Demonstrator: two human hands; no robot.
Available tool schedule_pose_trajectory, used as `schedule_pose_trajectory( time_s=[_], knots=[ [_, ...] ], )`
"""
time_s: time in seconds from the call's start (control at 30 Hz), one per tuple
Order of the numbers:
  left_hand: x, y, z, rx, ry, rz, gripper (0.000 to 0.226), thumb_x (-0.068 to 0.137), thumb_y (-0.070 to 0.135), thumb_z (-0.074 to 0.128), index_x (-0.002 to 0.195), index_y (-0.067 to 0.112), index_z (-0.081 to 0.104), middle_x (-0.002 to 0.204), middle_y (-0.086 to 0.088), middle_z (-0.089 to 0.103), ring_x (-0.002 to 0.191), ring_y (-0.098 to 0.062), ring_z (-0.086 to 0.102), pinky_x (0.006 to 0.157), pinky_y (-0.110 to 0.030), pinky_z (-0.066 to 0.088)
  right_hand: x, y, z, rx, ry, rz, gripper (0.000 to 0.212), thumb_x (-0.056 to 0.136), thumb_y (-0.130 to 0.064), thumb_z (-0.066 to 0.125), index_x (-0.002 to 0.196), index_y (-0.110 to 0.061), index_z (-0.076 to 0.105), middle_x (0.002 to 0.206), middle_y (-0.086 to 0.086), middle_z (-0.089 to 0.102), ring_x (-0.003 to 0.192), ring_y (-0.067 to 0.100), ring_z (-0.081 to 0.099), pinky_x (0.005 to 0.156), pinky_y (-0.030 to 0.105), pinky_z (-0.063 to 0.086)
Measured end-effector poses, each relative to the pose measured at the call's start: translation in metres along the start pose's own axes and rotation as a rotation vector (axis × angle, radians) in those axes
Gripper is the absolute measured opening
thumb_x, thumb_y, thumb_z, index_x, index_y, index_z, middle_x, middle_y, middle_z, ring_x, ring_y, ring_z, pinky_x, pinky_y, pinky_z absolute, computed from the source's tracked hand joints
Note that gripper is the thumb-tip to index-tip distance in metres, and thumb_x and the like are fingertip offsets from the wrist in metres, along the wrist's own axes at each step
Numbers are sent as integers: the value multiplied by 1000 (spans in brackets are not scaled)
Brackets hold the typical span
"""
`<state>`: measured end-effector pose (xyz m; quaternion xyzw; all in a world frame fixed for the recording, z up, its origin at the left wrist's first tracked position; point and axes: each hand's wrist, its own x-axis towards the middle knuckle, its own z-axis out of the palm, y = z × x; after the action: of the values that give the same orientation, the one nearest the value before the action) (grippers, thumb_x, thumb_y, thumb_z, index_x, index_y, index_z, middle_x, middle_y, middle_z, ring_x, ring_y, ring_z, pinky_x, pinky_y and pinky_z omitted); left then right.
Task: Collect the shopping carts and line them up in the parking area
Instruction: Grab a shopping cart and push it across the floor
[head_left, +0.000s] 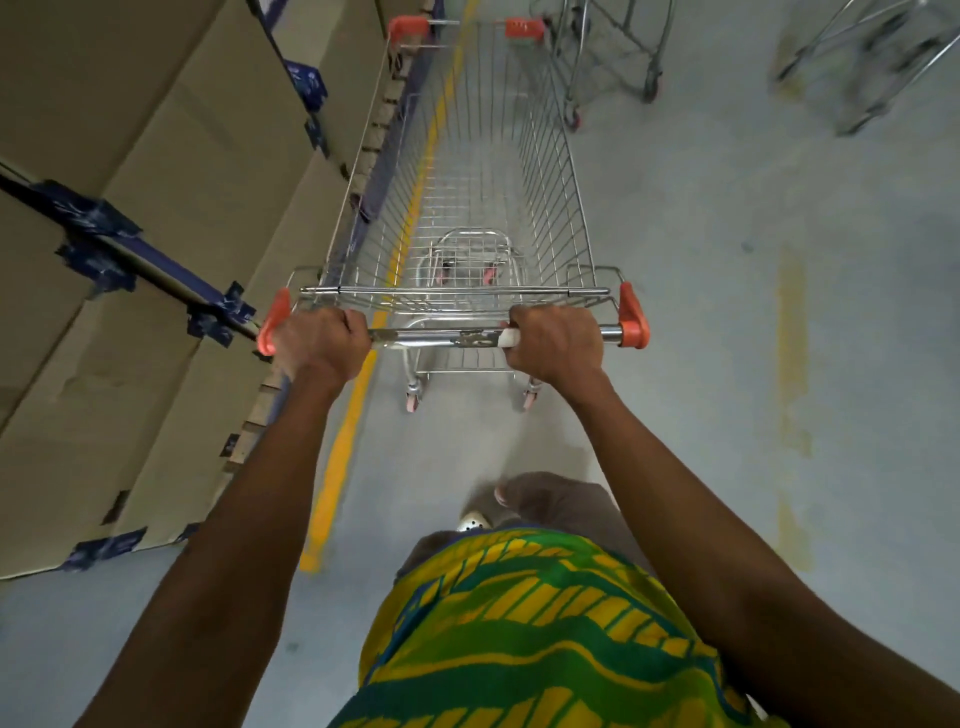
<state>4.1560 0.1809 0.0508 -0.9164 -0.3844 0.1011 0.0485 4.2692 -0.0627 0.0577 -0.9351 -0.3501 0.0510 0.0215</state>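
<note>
Both hands' fingers wrapped round handlebar, silver wire cart, orange corners

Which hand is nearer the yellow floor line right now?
Left. The left hand grips the cart handle almost directly above the yellow floor line. The right hand grips the same handle further along, well off to the line's right.

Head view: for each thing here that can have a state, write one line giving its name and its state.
Shopping cart: upright, basket empty, child seat flap folded shut.
Cart handle: gripped by both hands.
Left hand: wrapped round the handle.
Right hand: wrapped round the handle.
Other carts: standing ahead to the right, unattended.
Cardboard boxes: stacked, taped shut.
</note>
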Motion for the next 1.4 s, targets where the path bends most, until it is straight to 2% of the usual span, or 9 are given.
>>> schedule_pose_trajectory(
  time_s=[0.1,0.33,0.43,0.57,0.73,0.93,1.07,1.17,1.4],
  knots=[
    [36,23,-8,-43,4,48,61,101,37,28,90,-1,75,86,-24,72,84,-38,70,82,-41,44,27,18,-4,9,13,40,25,85,-39,66,99,-18,71,85,8,74,77,36,72,67,38,51],
    [118,84,-35,-96,83,216,54,104,27,32,89,-5,73,91,-23,72,102,-30,69,99,-31,17,91,71,-9,10,14,103,28,89,-42,61,106,-21,68,95,4,74,87,32,71,74,38,51],
    [157,111,-35,-41,133,265,58,102,31,28,85,-1,73,87,-21,71,98,-28,70,108,-30,17,113,94,-15,24,-7,143,28,88,-43,61,105,-23,68,97,4,74,89,32,71,76,39,51],
    [198,149,-40,-124,116,321,61,99,36,24,84,-1,70,87,-22,71,91,-36,69,98,-34,41,141,125,-18,42,-7,194,27,89,-43,60,105,-23,67,96,3,74,87,32,71,74,38,49],
    [250,204,-57,-97,135,407,80,87,39,1,75,1,70,78,-24,70,78,-38,69,93,-38,43,180,163,-21,68,5,276,26,89,-45,61,100,-22,66,90,5,75,82,34,71,70,38,49],
    [328,269,-75,-95,227,522,61,95,32,28,70,-5,70,65,-28,66,57,-39,62,60,-34,35,237,200,-23,65,11,415,24,86,-43,65,97,-21,66,85,5,73,76,33,70,63,35,42],
    [382,322,-97,-219,319,638,51,93,28,45,63,-2,72,55,-22,63,51,-35,60,74,-34,47,280,232,-26,52,17,535,24,87,-44,64,99,-23,66,89,3,73,80,33,71,63,33,37],
    [424,370,-117,-197,269,701,54,94,32,40,67,0,75,60,-20,67,58,-36,64,93,-35,43,313,262,-31,86,23,623,24,88,-44,63,100,-23,66,91,4,73,85,34,71,66,34,37],
    [484,484,-151,-217,214,854,62,91,35,28,68,-3,72,66,-25,68,65,-39,66,86,-38,47,366,339,-48,116,3,773,24,89,-46,59,102,-26,63,92,1,73,87,31,71,66,33,37]
  ],
)
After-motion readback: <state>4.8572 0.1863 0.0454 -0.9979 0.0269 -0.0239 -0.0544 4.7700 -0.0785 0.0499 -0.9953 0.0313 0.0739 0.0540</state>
